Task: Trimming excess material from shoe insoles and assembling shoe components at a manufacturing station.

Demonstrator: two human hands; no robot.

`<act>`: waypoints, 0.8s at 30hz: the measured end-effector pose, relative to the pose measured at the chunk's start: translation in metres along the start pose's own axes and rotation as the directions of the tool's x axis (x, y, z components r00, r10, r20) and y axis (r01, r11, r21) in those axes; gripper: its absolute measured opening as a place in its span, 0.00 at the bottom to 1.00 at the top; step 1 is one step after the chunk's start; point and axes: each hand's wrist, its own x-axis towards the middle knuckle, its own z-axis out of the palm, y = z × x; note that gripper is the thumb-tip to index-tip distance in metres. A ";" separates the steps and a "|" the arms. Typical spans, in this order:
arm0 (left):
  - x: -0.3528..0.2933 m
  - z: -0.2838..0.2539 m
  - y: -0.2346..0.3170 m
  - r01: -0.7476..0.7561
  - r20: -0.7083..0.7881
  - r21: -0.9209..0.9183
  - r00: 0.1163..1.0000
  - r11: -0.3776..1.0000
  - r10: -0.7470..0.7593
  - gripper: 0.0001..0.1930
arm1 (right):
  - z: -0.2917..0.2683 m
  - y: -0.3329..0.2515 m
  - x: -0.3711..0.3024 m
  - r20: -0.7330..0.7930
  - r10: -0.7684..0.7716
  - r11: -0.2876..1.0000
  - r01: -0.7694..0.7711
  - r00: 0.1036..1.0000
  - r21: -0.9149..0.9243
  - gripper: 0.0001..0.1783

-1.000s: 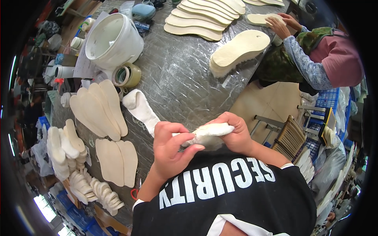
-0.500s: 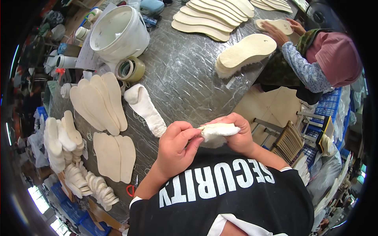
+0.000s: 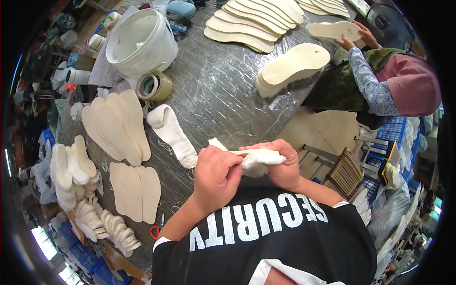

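Left hand (image 3: 216, 173), center of frame: thumb and fingers are pinching the left part of a white fleecy insole (image 3: 262, 157); grip is nearly closed, fingertips partly hidden. Right hand (image 3: 284, 166), just right of it: grip is closing around the insole's right end, thumb and fingers wrapping it. Insole is sitting between both hands, in front of the black shirt (image 3: 266, 242), bending, fleece showing on its lower side. Pale flap (image 3: 218, 144) is poking out above the left fingers; can't tell if it's the same piece.

Left of the hands, another fleecy insole (image 3: 176, 140) is lying on the desk (image 3: 213, 90), its upper end curling over. Farther left, a fan of flat insoles (image 3: 121, 126) is lying above an overlapping pair (image 3: 135, 192). White bundles (image 3: 69, 173) are piling up at lower left. Red-handled scissors (image 3: 155, 232) are lying near the left forearm, partly hidden.

Upper left: white bucket (image 3: 142, 47) is standing with a tape roll (image 3: 152, 86) just below. Upper middle: overlapping insoles (image 3: 251, 23) are spreading out; a small stack (image 3: 294, 64) is lying lower right of them. Upper right: a co-worker is holding a pale insole (image 3: 332, 31) in both hands. Chair (image 3: 344, 173) is standing at right.
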 end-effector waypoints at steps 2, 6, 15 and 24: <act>-0.003 -0.002 0.000 0.145 0.008 -0.138 0.989 0.980 -0.146 0.07 | 0.001 0.004 -0.002 0.044 -0.109 0.990 0.105 0.993 0.091 0.08; -0.008 0.001 -0.001 0.504 0.118 -0.437 0.853 0.745 -0.508 0.05 | 0.003 0.005 -0.003 0.042 -0.103 0.992 0.099 0.994 0.082 0.10; -0.001 0.000 0.002 0.230 -0.024 -0.044 0.973 0.972 -0.231 0.05 | -0.001 -0.015 0.007 0.221 0.039 0.999 -0.042 0.975 0.012 0.15; 0.003 -0.016 -0.002 0.156 0.120 -0.121 0.983 0.980 -0.141 0.12 | -0.003 -0.015 -0.001 0.034 0.150 0.988 -0.148 0.988 -0.046 0.11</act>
